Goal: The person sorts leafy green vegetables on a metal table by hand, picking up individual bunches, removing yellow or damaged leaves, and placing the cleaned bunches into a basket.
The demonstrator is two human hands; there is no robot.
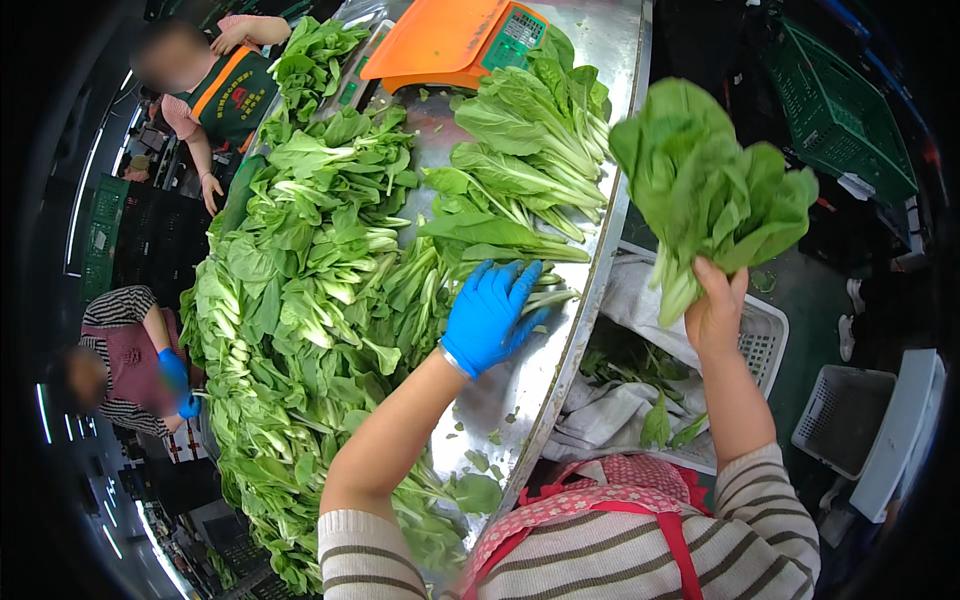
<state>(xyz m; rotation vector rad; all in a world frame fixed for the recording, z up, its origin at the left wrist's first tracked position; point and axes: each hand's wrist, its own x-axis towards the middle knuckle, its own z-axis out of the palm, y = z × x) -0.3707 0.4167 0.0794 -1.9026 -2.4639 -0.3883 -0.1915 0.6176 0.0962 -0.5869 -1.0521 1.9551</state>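
Note:
My right hand (716,307), bare, grips a bunch of leafy greens (709,172) by its pale stalks. It holds the bunch up beyond the table edge, over a white plastic crate (766,337). My left hand (491,315) wears a blue glove and lies palm down, fingers extended, at the near end of a row of greens (536,165). Its fingertips touch the leaves and stalks there; what is under the palm is hidden. To the left of this hand a large heap of loose greens (300,300) covers the metal table (495,405).
An orange weighing scale (442,37) stands at the table's far end. White sacking (607,416) and leaves lie in the crate. A green crate (847,112) and a grey crate (844,416) stand to the right. Two people (232,90) (135,352) are across the heap.

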